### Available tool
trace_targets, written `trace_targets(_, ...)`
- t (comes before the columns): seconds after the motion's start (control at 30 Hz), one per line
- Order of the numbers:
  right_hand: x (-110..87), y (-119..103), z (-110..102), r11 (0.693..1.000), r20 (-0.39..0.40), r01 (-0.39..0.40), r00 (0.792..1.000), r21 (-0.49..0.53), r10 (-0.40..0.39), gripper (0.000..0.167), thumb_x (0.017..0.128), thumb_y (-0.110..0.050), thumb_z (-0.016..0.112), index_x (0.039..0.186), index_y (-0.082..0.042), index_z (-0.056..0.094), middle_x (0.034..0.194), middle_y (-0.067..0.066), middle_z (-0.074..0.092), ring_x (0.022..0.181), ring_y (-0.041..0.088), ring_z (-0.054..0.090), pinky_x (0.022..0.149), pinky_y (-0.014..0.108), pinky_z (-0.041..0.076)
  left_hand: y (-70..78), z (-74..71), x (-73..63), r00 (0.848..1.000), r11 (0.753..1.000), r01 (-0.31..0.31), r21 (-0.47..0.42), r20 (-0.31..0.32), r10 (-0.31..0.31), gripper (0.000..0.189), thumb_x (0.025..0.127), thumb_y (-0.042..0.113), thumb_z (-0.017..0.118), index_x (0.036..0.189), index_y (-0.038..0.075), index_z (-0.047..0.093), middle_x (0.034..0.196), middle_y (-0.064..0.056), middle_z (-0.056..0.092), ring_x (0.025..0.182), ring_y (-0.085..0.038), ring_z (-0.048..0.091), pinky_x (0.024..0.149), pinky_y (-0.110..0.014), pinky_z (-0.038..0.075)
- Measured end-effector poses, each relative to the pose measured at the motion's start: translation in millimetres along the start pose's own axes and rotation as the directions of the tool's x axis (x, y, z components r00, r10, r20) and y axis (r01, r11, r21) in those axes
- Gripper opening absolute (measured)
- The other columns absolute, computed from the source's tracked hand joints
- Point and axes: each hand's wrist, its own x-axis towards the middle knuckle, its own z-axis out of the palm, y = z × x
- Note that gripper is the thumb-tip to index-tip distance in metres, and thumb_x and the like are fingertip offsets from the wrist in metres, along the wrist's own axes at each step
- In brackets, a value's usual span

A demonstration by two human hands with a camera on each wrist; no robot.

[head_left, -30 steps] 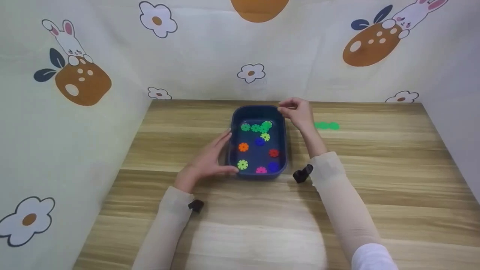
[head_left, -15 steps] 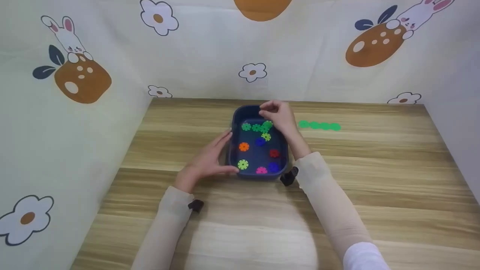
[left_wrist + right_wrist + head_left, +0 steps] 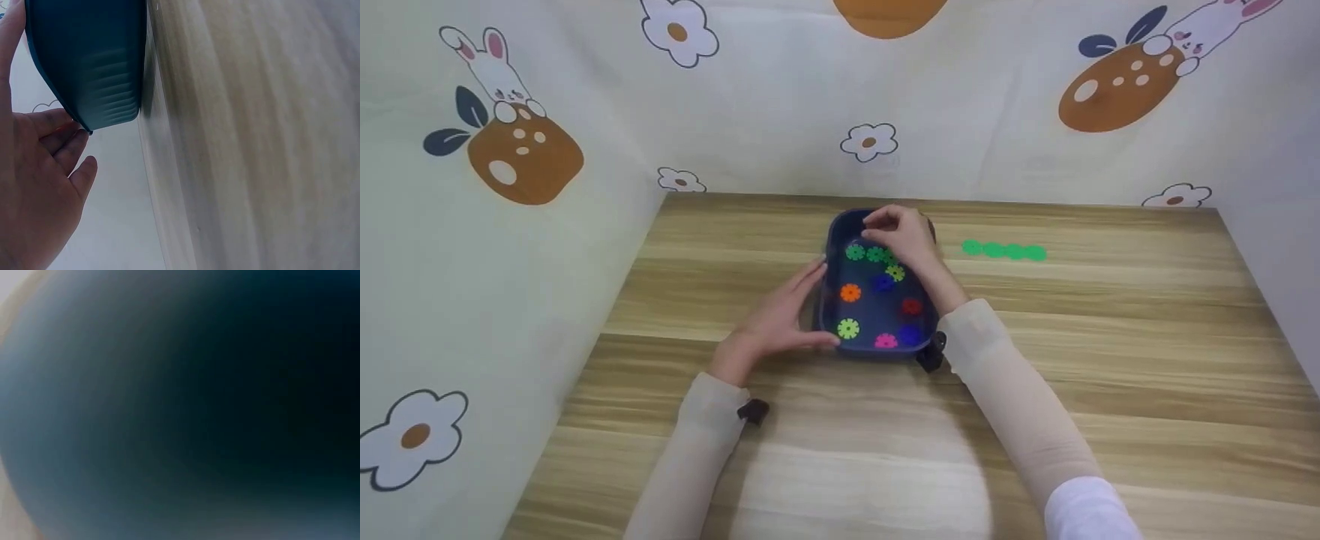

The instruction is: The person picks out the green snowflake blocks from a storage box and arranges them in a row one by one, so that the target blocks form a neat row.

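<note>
A dark blue bin point(image 3: 877, 351) holds several flower-shaped plastic discs: green, yellow-green, orange, blue, red and pink. My left hand point(image 3: 769, 322) rests against the bin's left side, fingers stretched along the rim and thumb at the near corner. In the left wrist view, the fingertips of this left hand point(image 3: 48, 174) touch the bin's rim point(image 3: 90, 133). Over the far end of the bin, my right hand point(image 3: 906, 236) has bent fingers, with a gap between thumb and index and nothing visible in it. It covers some green discs point(image 3: 874, 255). A blurred dark surface point(image 3: 169, 410) fills the right wrist view.
To the right of the bin, a row of joined green discs point(image 3: 1004, 250) lies on the wooden table point(image 3: 1110, 337). A patterned cloth point(image 3: 960, 105) with rabbits and flowers stands behind and at the sides of the table.
My right hand has moved left from the bin's far right corner to over its inside, uncovering more of the green row. My left hand has stayed at the bin's side.
</note>
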Motion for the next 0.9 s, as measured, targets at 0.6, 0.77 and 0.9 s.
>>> trace_targets(0.6, 9.1, 24.8, 9.4, 0.981, 0.334, 0.075, 0.942, -0.181, -0.011, 0.049, 0.091, -0.017, 0.073, 0.137, -0.009, 0.059, 0.142, 0.012, 0.060, 0.131, 0.027, 0.055, 0.113, 0.044, 0.045, 0.2, 0.5, 0.7, 0.998, 0.998, -0.057, -0.027, -0.011, 0.056, 0.117, 0.072, 0.061, 0.081, 0.161, 0.019, 0.018, 0.170, 0.002, 0.010, 0.155, -0.025, 0.020, 0.124, -0.049, 0.026)
trace_targets(0.77, 8.8, 26.4, 12.4, 0.957, 0.415, 0.090, 0.909, -0.277, 0.035, 0.057, 0.091, -0.021, 0.072, 0.144, -0.012, 0.052, 0.151, 0.011, 0.051, 0.141, 0.029, 0.045, 0.122, 0.048, 0.031, 1.4, -0.4, -0.4, 0.999, 0.999, -0.036, -0.032, -0.002, 0.036, 0.117, 0.072, 0.062, 0.081, 0.161, 0.021, 0.017, 0.170, 0.004, 0.009, 0.155, -0.024, 0.020, 0.124, -0.049, 0.026)
trace_targets(0.9, 8.8, 27.2, 13.3, 0.944, 0.441, 0.124, 0.897, -0.306, 0.025, 0.052, 0.091, -0.019, 0.072, 0.141, -0.013, 0.057, 0.149, 0.009, 0.054, 0.141, 0.027, 0.045, 0.123, 0.047, 0.030, 1.1, 0.2, -1.1, 1.000, 0.999, -0.023, -0.030, 0.000, 0.023, 0.117, 0.072, 0.064, 0.079, 0.161, 0.022, 0.016, 0.170, 0.004, 0.008, 0.155, -0.025, 0.021, 0.123, -0.051, 0.027)
